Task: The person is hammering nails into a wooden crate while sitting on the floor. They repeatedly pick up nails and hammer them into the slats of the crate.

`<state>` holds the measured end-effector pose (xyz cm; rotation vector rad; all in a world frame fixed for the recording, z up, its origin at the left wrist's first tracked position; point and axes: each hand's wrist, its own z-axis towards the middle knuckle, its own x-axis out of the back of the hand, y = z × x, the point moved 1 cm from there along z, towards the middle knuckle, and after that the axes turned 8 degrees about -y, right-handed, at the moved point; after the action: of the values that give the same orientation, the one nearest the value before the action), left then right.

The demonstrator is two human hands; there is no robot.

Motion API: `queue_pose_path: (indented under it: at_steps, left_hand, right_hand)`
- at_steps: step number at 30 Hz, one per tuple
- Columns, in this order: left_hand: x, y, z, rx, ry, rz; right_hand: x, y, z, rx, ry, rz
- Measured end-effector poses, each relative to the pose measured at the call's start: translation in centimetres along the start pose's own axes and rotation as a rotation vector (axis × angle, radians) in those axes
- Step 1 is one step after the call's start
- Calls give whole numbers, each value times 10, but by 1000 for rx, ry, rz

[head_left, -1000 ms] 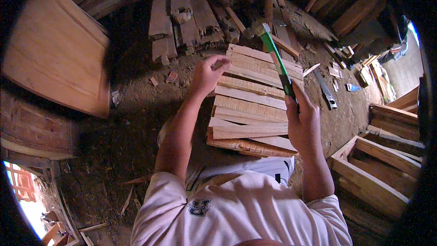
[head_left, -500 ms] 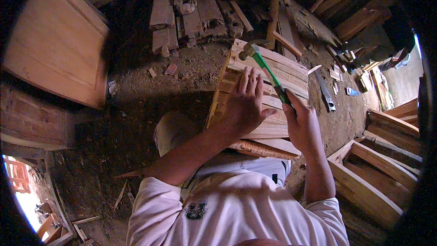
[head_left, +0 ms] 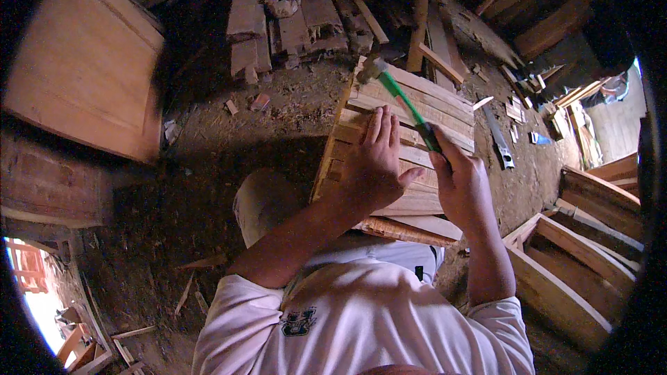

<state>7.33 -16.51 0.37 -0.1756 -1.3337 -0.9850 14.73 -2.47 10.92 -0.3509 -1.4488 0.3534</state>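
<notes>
Head | right fingers [head_left: 445, 141] clamped on hammer [head_left: 406, 101] | left fingers [head_left: 385, 128] flat on slats [head_left: 420, 201], thumb [head_left: 412, 175] apart | shirt emblem [head_left: 299, 321]

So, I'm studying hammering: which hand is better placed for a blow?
Probably the right hand: it holds the green-handled hammer. The left hand lies palm-down across the wooden slats.

The left forearm [head_left: 295, 239] slants inward; the left hand [head_left: 375, 163] is extended palm down, fingers straight and close together, thumb spread to the right. The right forearm [head_left: 490, 267] points forward, and the right hand [head_left: 464, 191] is curled in a grip.
</notes>
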Motion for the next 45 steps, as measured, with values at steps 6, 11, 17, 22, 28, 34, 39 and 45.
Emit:
queue_pose_path:
  at_steps: [6,11,17,22,28,34,39,45]
  left_hand:
    - [-13,-3,0,-8,32,-47]
    - [-5,-3,1,7,16,-31]
    - [7,0,2,19,-68,-111]
    - [-6,-4,0,14,57,-105]
    - [1,-2,2,23,-7,-91]
    - [-8,-4,0,21,64,-138]
    - [0,-1,-1,36,41,-199]
    - [1,-3,-1,25,-28,-126]
  right_hand:
    - [-5,0,-1,-38,48,7]
    - [12,-5,3,82,58,-42]
    - [0,7,4,108,-14,-152]
    - [12,-13,7,158,189,-48]
    - [-3,10,5,43,-125,-208]
    - [-3,4,7,163,217,-69]
    - [-2,8,4,96,-60,-125]
    - [-10,3,0,29,102,11]
